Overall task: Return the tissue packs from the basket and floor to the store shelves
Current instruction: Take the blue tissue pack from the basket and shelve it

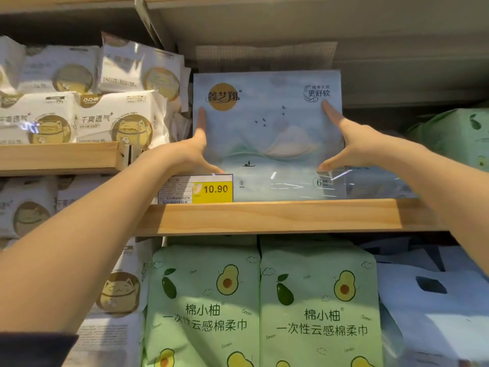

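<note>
A pale blue tissue pack (267,139) with a gold round logo and a mountain-and-boat picture stands upright on the wooden shelf (277,217). My left hand (195,148) presses flat against its left edge. On its right edge lies my right hand (352,140), fingers pointing up. Both hands clasp the pack between them. Its bottom edge rests on the shelf board behind the front lip.
A yellow price tag (197,189) reading 10.90 sits at the shelf's left front. White cat-logo packs (87,115) fill the left shelves. Green avocado-print packs (262,303) stand below. Another green pack (455,136) stands at right, white-blue packs (434,300) lower right.
</note>
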Motion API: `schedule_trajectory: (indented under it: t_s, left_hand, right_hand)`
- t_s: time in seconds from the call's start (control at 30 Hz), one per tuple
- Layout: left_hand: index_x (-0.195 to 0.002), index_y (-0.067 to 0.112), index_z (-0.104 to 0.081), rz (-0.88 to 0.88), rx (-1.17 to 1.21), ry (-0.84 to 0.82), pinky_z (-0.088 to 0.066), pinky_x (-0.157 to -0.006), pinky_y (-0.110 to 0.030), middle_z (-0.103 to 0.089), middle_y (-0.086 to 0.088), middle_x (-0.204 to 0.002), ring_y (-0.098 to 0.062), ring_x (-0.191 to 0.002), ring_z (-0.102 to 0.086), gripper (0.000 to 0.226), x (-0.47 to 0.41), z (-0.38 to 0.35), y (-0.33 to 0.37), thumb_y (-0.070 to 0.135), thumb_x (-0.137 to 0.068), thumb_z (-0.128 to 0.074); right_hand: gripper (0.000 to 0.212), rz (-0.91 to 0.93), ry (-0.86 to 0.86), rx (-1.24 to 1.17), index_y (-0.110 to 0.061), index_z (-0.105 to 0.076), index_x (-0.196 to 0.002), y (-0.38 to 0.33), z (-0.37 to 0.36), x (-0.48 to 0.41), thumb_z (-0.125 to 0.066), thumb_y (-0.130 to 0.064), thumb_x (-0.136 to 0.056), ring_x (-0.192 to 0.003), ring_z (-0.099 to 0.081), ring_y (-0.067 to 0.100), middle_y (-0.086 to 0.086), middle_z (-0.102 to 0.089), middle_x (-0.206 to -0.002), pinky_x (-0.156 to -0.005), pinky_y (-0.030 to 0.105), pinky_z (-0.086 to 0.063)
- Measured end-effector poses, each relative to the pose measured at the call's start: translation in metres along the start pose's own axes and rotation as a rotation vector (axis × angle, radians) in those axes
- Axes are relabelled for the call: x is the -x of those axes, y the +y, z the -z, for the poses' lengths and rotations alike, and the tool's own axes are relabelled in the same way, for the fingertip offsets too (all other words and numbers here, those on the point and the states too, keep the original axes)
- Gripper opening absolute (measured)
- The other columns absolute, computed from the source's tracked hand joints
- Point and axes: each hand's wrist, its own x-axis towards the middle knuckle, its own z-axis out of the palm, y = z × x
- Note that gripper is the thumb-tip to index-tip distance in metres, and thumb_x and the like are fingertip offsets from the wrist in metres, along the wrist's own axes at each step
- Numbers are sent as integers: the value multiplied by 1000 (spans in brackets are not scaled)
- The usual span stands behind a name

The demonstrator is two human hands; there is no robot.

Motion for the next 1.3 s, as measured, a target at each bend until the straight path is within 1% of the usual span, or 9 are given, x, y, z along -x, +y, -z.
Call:
schedule_trajectory:
  t_s: [0.1,0.23,0.33,0.43,0.67,0.8,0.97,1.13,1.3]
  left_hand:
    - [-135,27,37,13,-14,6,-24,-110,-40,-21,-18,-153,-34,-139,-28,111,-1,-1,0,37,-85,-62]
    - [-136,28,35,-1,25,7,-25,-109,-37,-17,-16,-155,-33,-139,-27,111,-1,1,-1,33,-85,-63]
    - [-137,26,34,-17,46,13,-23,-109,-36,-14,-15,-156,-32,-140,-24,110,0,1,0,30,-85,-63]
    - [-138,25,33,-25,23,19,-25,-108,-35,-16,-14,-156,-32,-140,-25,110,0,1,-1,34,-85,-63]
    - [-141,21,29,-59,38,31,-26,-108,-33,-15,-11,-157,-27,-141,-24,110,6,3,-2,42,-84,-62]
    - [-143,18,24,-36,77,44,-31,-104,-34,-24,-16,-153,-29,-136,-33,106,6,5,-2,44,-84,-60]
    - [-146,15,17,-13,62,80,-27,-109,-37,-8,-10,-158,-29,-141,-23,101,11,9,9,43,-85,-59]
    - [-148,18,8,-13,-12,130,-32,-104,-38,-13,-8,-158,-30,-139,-28,93,32,16,26,45,-87,-56]
    - [-146,14,-18,-53,11,161,-32,-105,-40,-27,-9,-153,-28,-135,-34,74,66,19,48,46,-89,-52]
  right_hand:
    - [119,-12,5,39,-47,15,-141,-1,-1,-1,-79,-27,-70,-123,-44,37,17,-34,-147,-99,42,-41]
    - [118,-20,10,49,-44,13,-142,0,0,-1,-78,-26,-71,-124,-44,37,17,-34,-147,-96,38,-40]
    - [116,-24,8,49,-43,12,-143,-2,0,2,-77,-24,-72,-120,-47,37,16,-36,-146,-86,34,-39]
    - [115,-27,-5,65,-42,12,-144,-4,0,5,-77,-25,-73,-125,-43,35,14,-31,-150,-87,33,-37]
    - [116,-50,-9,71,-42,11,-144,-6,5,10,-78,-29,-71,-119,-51,35,12,-38,-146,-84,35,-40]
    - [109,-38,-17,107,-39,7,-146,-7,11,13,-75,-25,-75,-102,-59,34,13,-35,-148,-78,32,-40]
    - [103,-10,-28,116,-35,4,-147,-2,18,18,-71,-23,-78,-130,-42,32,6,-23,-155,-96,37,-39]
    - [98,20,-7,63,-34,-2,-148,5,30,32,-70,-29,-79,-134,-36,30,4,-24,-155,-103,38,-35]
    - [78,77,-49,14,-28,-11,-148,14,50,64,-59,-32,-87,-139,-29,26,5,-24,-155,-106,35,-30]
